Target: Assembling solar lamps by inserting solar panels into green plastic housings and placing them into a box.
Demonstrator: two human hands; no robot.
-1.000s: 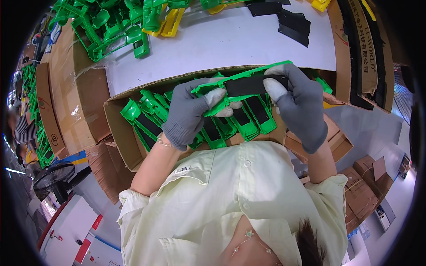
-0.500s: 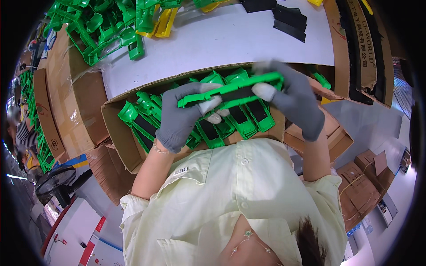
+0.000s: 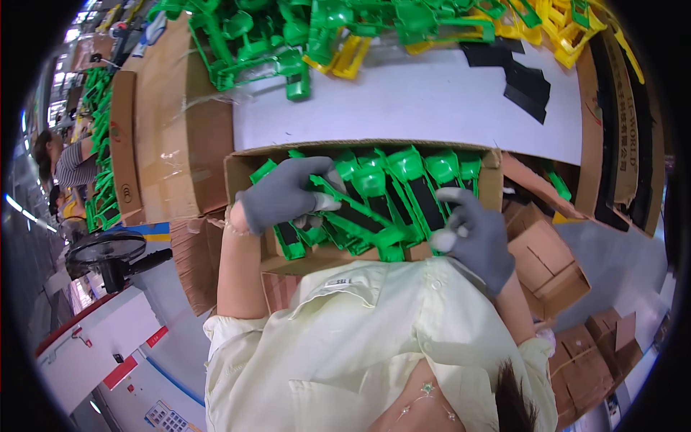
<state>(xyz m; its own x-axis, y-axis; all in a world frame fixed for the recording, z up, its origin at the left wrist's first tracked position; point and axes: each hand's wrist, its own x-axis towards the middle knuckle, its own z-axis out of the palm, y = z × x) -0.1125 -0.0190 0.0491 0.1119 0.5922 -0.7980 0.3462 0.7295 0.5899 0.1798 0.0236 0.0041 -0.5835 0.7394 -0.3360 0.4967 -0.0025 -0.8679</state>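
My left hand [image 3: 284, 194], in a grey glove, grips one end of a long green plastic part with a black strip [image 3: 360, 219]. The part lies slanted over several like parts [image 3: 425, 180] packed upright in an open cardboard box [image 3: 360, 147]. My right hand [image 3: 471, 234], also gloved, hovers at the box's front right corner, just off the part's lower end, with its fingers loosely curled and nothing in them.
A white table [image 3: 403, 108] lies beyond the box, with a heap of green parts [image 3: 288, 36], yellow parts [image 3: 547, 25] and black strips [image 3: 525, 83]. Cardboard boxes [image 3: 155, 122] stand left and right. A fan [image 3: 115, 252] and another person [image 3: 68, 162] are at the left.
Both hands brought the green part down from above the box into it. The right hand has let go of its end and drawn back toward the box's front right corner.
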